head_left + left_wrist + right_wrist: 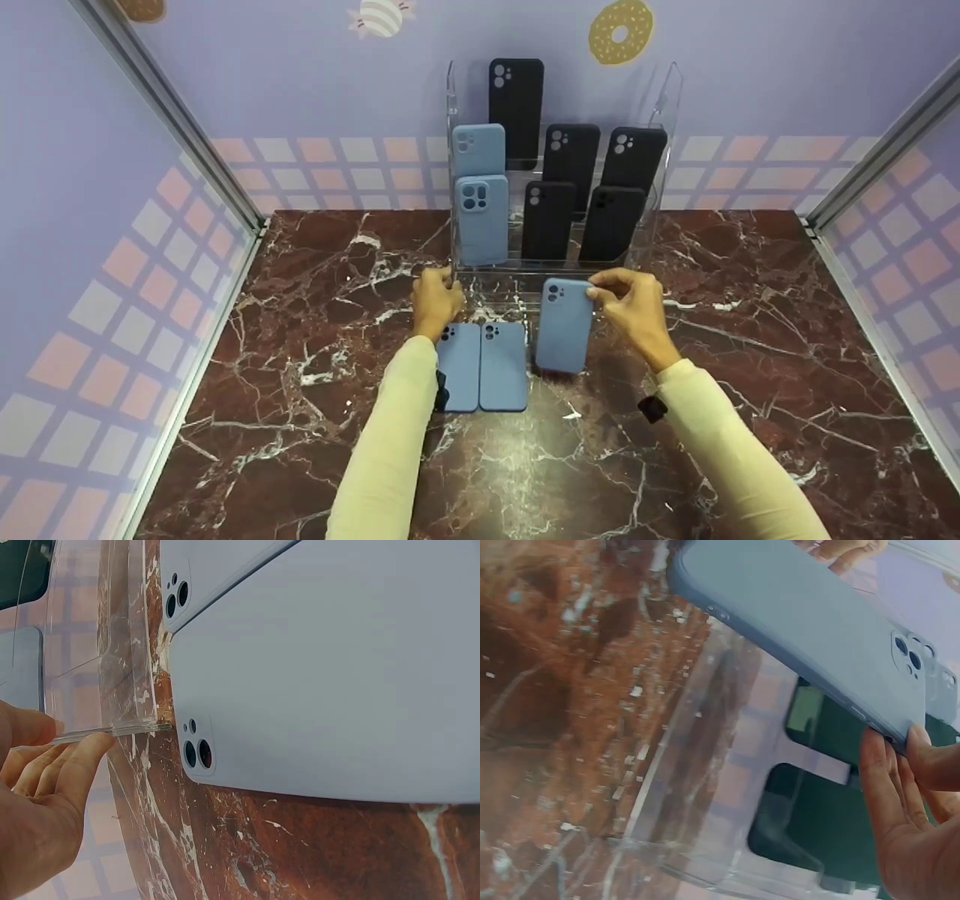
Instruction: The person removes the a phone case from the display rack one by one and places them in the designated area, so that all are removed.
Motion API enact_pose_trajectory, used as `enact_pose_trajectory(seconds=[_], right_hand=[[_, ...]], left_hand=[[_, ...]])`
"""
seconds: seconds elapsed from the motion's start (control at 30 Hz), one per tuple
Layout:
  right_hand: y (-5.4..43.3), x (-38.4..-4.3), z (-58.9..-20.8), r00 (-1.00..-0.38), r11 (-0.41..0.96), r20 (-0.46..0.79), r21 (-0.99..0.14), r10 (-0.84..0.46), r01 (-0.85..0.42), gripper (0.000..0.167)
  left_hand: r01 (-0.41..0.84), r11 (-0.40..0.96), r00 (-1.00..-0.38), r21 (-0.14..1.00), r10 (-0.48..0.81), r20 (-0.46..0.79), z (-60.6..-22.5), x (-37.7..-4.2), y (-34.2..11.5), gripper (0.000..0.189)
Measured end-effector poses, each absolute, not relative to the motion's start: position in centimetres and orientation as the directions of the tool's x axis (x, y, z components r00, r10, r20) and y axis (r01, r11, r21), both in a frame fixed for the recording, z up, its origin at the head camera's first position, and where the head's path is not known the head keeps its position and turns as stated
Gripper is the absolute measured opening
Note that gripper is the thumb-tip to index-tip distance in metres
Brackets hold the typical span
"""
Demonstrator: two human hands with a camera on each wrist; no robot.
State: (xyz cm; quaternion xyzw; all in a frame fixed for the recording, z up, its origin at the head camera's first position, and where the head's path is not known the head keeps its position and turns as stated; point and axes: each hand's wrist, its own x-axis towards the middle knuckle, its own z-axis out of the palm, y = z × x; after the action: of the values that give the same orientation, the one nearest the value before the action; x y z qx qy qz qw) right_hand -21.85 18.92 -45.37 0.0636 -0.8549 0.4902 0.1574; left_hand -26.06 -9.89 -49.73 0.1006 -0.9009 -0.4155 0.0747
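Observation:
My right hand (634,309) pinches a blue-grey phone case (564,326) by its upper right corner. The case hangs tilted in front of a clear acrylic tiered stand (667,97); in the right wrist view, thumb and fingers grip the case (802,622) near its camera cutouts. With my left hand (436,302) I hold the stand's left side panel, thumb above and fingers below the clear edge (112,730) in the left wrist view. Two more blue-grey cases (502,367) lie side by side on the table beside my left forearm, which partly covers one.
On the stand, two light blue cases (481,225) stand in the left column. Several black cases (547,221) fill the middle, right and top tiers. Beneath is a dark red marbled table (315,420). Patterned walls (300,82) close in the back and both sides.

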Motion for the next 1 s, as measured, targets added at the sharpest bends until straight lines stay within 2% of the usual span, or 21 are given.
enact_pose_trajectory(seconds=[0.37,1.0], right_hand=[[19.4,-21.4,-48.4,-0.980,0.563,0.197,-0.812,0.016,-0.154,0.011],[18.6,-21.9,-51.5,-0.989,0.633,0.140,-0.770,0.054,-0.074,0.010]], left_hand=[[-0.122,0.626,-0.969,0.770,-0.244,0.044,-49.6,-26.0,-9.9,0.030],[-0.115,0.616,-0.968,0.779,-0.245,0.051,-49.8,-26.1,-9.9,0.032]])
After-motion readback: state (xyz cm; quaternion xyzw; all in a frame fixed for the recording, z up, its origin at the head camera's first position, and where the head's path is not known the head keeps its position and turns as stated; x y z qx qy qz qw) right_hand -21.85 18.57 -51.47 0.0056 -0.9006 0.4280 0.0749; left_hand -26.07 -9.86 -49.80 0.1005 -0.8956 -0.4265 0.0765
